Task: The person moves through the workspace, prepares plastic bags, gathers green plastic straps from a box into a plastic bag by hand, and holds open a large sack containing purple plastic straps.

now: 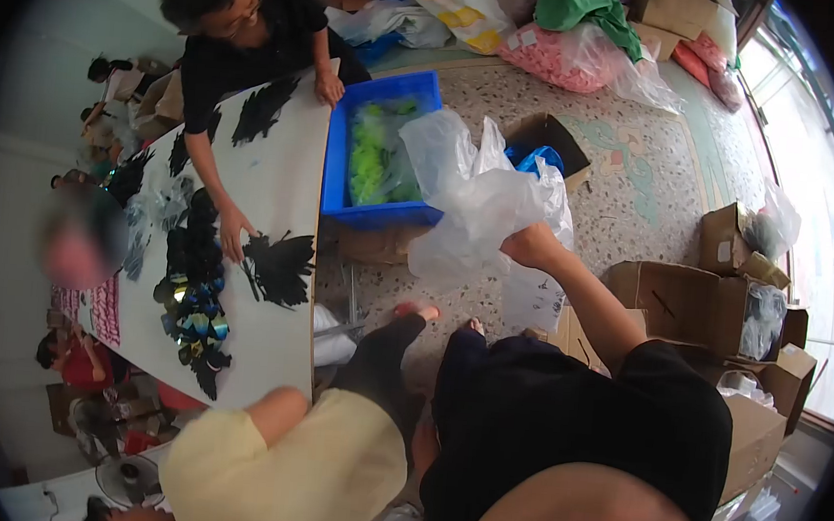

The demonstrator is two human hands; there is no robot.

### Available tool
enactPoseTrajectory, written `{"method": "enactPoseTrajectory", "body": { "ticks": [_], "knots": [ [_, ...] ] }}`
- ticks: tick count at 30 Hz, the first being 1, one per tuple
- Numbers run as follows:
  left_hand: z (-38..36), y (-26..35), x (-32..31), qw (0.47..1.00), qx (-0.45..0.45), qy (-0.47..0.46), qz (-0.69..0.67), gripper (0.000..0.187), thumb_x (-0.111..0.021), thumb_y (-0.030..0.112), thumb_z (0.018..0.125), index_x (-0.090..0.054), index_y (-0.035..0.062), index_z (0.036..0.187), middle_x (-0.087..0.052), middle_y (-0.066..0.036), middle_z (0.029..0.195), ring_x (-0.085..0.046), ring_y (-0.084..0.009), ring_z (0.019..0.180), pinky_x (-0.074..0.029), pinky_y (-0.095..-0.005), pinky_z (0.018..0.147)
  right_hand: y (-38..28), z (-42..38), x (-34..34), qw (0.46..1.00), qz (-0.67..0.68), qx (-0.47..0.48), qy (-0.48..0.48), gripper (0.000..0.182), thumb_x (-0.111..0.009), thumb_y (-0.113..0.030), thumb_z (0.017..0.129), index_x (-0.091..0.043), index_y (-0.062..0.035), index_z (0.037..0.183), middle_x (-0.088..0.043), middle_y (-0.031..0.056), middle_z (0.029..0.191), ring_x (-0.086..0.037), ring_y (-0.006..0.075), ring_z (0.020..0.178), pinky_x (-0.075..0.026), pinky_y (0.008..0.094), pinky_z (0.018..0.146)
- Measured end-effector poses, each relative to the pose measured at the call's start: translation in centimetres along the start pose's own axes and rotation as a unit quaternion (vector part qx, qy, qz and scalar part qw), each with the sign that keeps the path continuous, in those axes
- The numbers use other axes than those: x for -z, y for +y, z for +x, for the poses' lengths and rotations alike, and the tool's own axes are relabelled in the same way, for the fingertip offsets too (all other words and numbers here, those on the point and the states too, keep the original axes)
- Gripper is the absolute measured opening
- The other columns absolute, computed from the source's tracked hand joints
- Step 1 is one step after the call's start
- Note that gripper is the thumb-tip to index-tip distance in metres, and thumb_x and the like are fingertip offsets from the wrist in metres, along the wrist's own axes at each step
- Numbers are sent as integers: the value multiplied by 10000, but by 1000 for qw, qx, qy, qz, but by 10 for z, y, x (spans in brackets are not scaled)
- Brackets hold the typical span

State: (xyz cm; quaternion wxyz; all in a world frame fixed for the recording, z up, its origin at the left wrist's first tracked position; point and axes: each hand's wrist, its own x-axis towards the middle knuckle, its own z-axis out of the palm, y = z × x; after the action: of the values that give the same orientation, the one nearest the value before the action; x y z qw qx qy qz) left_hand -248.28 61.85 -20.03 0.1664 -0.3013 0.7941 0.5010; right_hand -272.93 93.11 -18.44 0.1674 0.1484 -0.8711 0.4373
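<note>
My right hand (534, 246) is stretched forward with its fingers closed on a crumpled translucent plastic bag (485, 207). The bag hangs spread out in front of the hand. It overlaps the right edge of a blue plastic crate (334, 171), which holds bright green fluffy pieces (377, 150) and clear plastic. Behind the bag, an open cardboard box (568, 150) contains something shiny and blue (540, 160). My left hand is not visible; only a strip of skin shows beside my black shirt.
A person across the white table (281, 181) touches a black feathery piece (279, 267); more black and shiny pieces (199, 317) lie there. Another person in a yellow shirt (294, 457) is close on my left. Cardboard boxes (673, 300) stand at right; stuffed bags (560, 61) lie at the back.
</note>
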Motion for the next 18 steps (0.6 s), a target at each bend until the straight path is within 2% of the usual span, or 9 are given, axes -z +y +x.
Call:
{"method": "enactPoseTrajectory", "body": {
  "ticks": [3, 5, 7, 9, 11, 13, 14, 17, 18],
  "knots": [
    [38, 40, -18, 999, -35, -16, -31, 400, -467, 270, 920, -531, -30, 1176, -608, -157, 1069, -575, -216, 1011, -423, -326, 885, 24, 6, -6, 996, -82, -18, -14, 305, -629, -92, 684, -595, -75, 987, -617, 123, 937, -609, 343, 793, -492, 413, 685],
    [84, 71, -35, 975, -129, -58, -173, 393, -530, 219, 900, -503, -32, 1201, -600, -144, 1075, -558, -208, 1040, -413, -325, 915, 34, 13, -1, 993, -105, -31, -40, 298, -622, -85, 679, -590, -80, 975, -608, 104, 931, -611, 337, 730, -492, 417, 622],
    [110, 137, -51, 964, -180, -125, -151, 476, -605, 202, 864, -450, -23, 1254, -549, -150, 1163, -521, -222, 1098, -385, -334, 958, 38, 18, 2, 993, -103, -26, -55, 298, -608, -82, 678, -580, -86, 975, -593, 86, 899, -606, 326, 662, -486, 416, 561],
    [140, 184, -80, 919, -283, -220, -166, 564, -637, 193, 843, -385, -12, 1304, -477, -146, 1258, -468, -214, 1162, -358, -342, 988, 16, 25, 10, 988, -137, -23, -60, 255, -584, -102, 699, -584, -82, 953, -547, 77, 795, -599, 293, 633, -478, 396, 536],
    [160, 227, -123, 868, -313, -308, -231, 606, -651, 179, 832, -352, -13, 1322, -428, -139, 1305, -429, -211, 1198, -345, -358, 1003, 19, 25, 3, 990, -140, -8, -33, 228, -575, -118, 715, -588, -87, 940, -529, 71, 759, -596, 279, 625, -475, 392, 524],
    [184, 249, -169, 886, -294, -296, -202, 570, -653, 139, 824, -381, -6, 1304, -462, -127, 1273, -463, -210, 1160, -373, -350, 979, 27, 20, -4, 985, -159, -30, -63, 242, -579, -125, 721, -587, -102, 961, -534, 65, 769, -600, 267, 631, -473, 389, 506],
    [189, 257, -185, 898, -277, -286, -186, 553, -654, 119, 821, -396, -2, 1294, -478, -122, 1257, -480, -210, 1141, -387, -347, 966, 42, 17, -13, 983, -181, 1, -33, 355, -581, -110, 717, -548, -114, 1071, -545, 77, 846, -598, 266, 637, -476, 380, 510],
    [205, 294, -223, 875, -96, -385, -276, 492, -639, 54, 816, -438, 14, 1263, -529, -100, 1196, -533, -204, 1068, -432, -320, 911, 32, 18, 31, 968, -159, -193, -34, 470, -605, -118, 721, -503, -137, 1179, -554, 90, 977, -608, 275, 669, -480, 383, 531],
    [207, 305, -233, 883, -50, -378, -274, 455, -622, 0, 809, -464, 18, 1236, -561, -88, 1157, -565, -203, 1018, -467, -310, 863, 36, 17, 47, 967, -120, -223, -35, 533, -632, -163, 750, -458, -177, 1254, -546, 89, 1073, -612, 295, 708, -489, 400, 577]
  ]
}}
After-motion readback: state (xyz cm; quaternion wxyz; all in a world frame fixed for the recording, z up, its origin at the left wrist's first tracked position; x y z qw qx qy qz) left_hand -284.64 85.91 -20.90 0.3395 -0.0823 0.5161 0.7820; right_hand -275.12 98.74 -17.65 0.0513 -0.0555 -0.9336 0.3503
